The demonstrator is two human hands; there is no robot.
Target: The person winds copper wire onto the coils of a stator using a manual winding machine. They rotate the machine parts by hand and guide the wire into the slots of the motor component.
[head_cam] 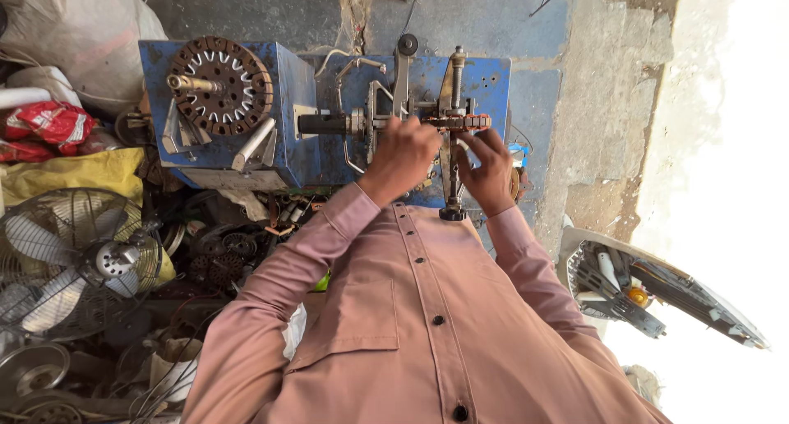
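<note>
A person in a dusty pink buttoned shirt (427, 325) leans over a blue metal winding machine (296, 120) and works with both bare hands at its right-hand end. The left hand (403, 154) is curled, its back turned up and its fingers closed around the machine's horizontal shaft (329, 125). Just right of it, a short reddish-brown ribbed former (462, 122) sits on the same shaft, level with the knuckles and directly above the other hand. The right hand (486, 171) reaches up from below, fingertips touching the underside of that former beside an upright metal bracket (454, 145). Whether those fingers pinch anything is hidden. The two hands are close together but not touching, the former lying between and slightly above them.

On the machine's left end stands a round motor stator (220, 84) with pale slots, a brass-coloured spindle poking from its centre. Further left on the floor lie a wire-caged fan (78, 260), a yellow sack (70, 171) and a red crumpled bag (49, 122), among dark scrap parts. At the right sits an opened grey appliance casing (649, 288).
</note>
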